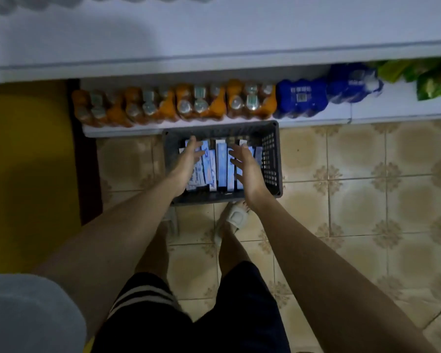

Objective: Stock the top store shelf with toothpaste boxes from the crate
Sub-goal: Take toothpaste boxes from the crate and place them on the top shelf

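Head view: left hand (186, 165) and right hand (247, 171), fingers spread empty, above crate (271, 159).

Print on the toothpaste boxes (220, 161) is too blurred to read, and both hands cover several of them. Whether the left hand (186, 164) or right hand (247, 169) touches a box cannot be told. At upper right, green packs (433, 80) are cut off by the frame edge.
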`<state>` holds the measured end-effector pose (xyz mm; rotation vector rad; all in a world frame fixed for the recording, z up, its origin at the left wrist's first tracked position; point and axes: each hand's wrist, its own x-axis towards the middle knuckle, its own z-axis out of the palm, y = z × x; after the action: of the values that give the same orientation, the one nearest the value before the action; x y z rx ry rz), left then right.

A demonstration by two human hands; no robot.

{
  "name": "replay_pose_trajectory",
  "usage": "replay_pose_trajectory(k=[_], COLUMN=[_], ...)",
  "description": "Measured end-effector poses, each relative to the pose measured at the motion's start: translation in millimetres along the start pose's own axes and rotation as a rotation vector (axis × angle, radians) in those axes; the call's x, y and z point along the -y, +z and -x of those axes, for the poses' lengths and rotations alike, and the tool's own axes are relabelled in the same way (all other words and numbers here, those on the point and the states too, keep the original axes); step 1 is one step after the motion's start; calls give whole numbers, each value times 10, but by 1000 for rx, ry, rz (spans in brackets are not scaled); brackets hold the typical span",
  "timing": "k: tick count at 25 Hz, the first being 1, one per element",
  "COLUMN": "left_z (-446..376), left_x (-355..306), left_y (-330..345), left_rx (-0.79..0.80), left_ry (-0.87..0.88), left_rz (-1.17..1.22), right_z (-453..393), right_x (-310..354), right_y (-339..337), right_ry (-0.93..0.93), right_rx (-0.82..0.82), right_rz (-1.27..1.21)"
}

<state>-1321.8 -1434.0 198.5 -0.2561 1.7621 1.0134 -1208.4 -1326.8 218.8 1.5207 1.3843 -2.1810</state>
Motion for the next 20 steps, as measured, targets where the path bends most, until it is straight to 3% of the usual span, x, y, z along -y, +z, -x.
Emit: replay_pose_trajectory(k=[6,11,20], left_z=[-1437,-2462,-3105], left_x=[1187,1893,2429], left_y=[74,200,357], left_rx=[-27,-42,-60], left_ry=[-209,-212,-245], left_rz=[25,12,133], right_z=[-1377,-2488,-3077], right_x=[-1265,-2015,-2574], right_y=[74,133,302], right_ry=[166,206,317], right_rx=[10,10,95], right_rz=[65,205,313])
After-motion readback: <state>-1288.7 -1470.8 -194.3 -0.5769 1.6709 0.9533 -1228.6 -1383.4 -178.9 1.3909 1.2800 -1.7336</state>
